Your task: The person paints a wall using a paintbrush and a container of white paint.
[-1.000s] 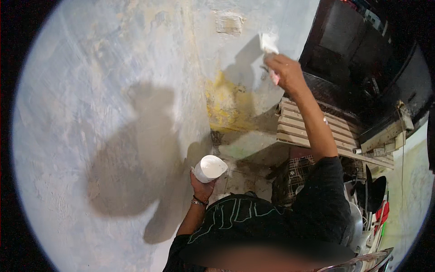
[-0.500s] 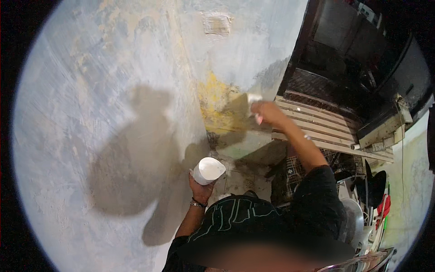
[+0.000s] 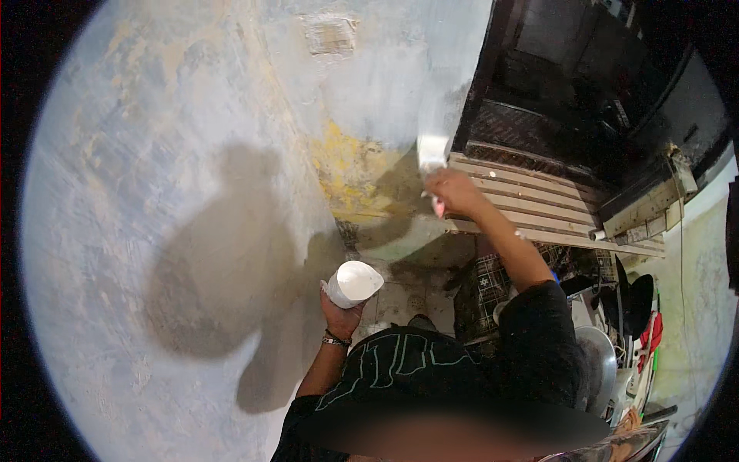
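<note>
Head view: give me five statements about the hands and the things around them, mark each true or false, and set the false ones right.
1. The left hand holds a white cup. True.
2. The right hand is empty. False: its fingers hold a brush.
3. The yellow patch is left of the brush. True.
4. The slats are left of the yellow patch. False: they are right of it.
5. The right sleeve is black. True.

Seemingly a home: patchy wall (image 3: 385, 92), slatted wooden shelf (image 3: 546, 198)
</note>
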Action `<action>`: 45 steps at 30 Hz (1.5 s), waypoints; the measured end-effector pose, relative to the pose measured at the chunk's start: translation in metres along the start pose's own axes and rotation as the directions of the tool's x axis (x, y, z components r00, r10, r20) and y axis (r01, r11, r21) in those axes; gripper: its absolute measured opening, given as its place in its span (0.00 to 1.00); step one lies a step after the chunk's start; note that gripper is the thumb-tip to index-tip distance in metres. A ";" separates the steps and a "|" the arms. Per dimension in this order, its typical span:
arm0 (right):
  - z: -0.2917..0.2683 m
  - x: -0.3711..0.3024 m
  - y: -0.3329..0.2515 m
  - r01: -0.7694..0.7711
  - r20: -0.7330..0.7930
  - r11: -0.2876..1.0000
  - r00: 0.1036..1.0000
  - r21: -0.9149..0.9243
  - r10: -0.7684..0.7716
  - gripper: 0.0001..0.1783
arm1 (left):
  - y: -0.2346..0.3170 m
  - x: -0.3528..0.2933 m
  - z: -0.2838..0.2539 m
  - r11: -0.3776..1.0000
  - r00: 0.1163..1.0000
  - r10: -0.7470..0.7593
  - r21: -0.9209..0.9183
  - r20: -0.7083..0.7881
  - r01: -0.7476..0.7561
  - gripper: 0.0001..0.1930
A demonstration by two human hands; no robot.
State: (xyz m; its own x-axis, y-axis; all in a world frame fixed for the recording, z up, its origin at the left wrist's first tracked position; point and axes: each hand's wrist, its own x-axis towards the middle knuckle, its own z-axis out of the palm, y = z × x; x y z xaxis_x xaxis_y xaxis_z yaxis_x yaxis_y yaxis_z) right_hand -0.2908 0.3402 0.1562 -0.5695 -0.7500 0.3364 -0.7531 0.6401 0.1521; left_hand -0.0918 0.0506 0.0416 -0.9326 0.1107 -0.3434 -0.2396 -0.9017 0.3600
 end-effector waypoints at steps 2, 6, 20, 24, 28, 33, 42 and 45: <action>0.015 -0.007 -0.007 0.024 0.048 0.999 0.998 0.046 -0.026 0.08 | -0.004 -0.001 0.011 1.000 0.999 0.009 0.012 -0.031 -0.009 0.36; -0.039 0.009 0.012 -0.128 0.152 0.976 0.983 0.179 0.101 0.09 | -0.006 0.004 0.010 1.000 0.999 -0.009 -0.009 -0.035 0.009 0.37; -0.061 -0.004 0.027 -0.044 -0.310 0.993 0.951 -0.113 0.007 0.09 | -0.015 0.013 0.016 0.998 0.996 -0.044 0.032 -0.073 0.047 0.35; -0.044 -0.017 0.016 -0.038 -0.100 0.994 0.994 0.099 0.048 0.14 | -0.016 0.016 0.014 0.998 0.999 -0.022 0.060 -0.032 0.024 0.36; -0.082 -0.003 0.022 -0.167 -0.032 0.966 0.984 0.198 0.177 0.18 | -0.018 0.017 0.024 0.998 0.997 -0.028 0.058 -0.068 0.032 0.35; -0.150 0.014 0.024 -0.159 -0.474 0.934 0.827 0.321 0.304 0.11 | -0.019 0.026 0.018 0.998 0.997 -0.056 -0.010 -0.053 0.056 0.36; -0.085 0.002 0.004 0.004 -0.461 0.714 0.766 0.700 0.448 0.03 | -0.013 0.027 0.016 0.999 0.999 -0.039 0.038 0.004 0.039 0.35; -0.075 -0.010 0.047 0.094 -0.398 0.478 0.706 0.873 0.587 0.04 | -0.014 0.023 0.030 0.999 0.998 -0.029 0.026 -0.055 0.030 0.35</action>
State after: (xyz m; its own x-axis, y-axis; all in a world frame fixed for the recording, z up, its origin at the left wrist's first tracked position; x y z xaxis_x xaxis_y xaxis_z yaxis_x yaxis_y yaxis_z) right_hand -0.2951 0.3904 0.2298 -0.7125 -0.0874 0.6962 -0.7017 0.0898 -0.7068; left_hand -0.1179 0.0783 0.0549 -0.9089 0.1135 -0.4012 -0.2748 -0.8867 0.3719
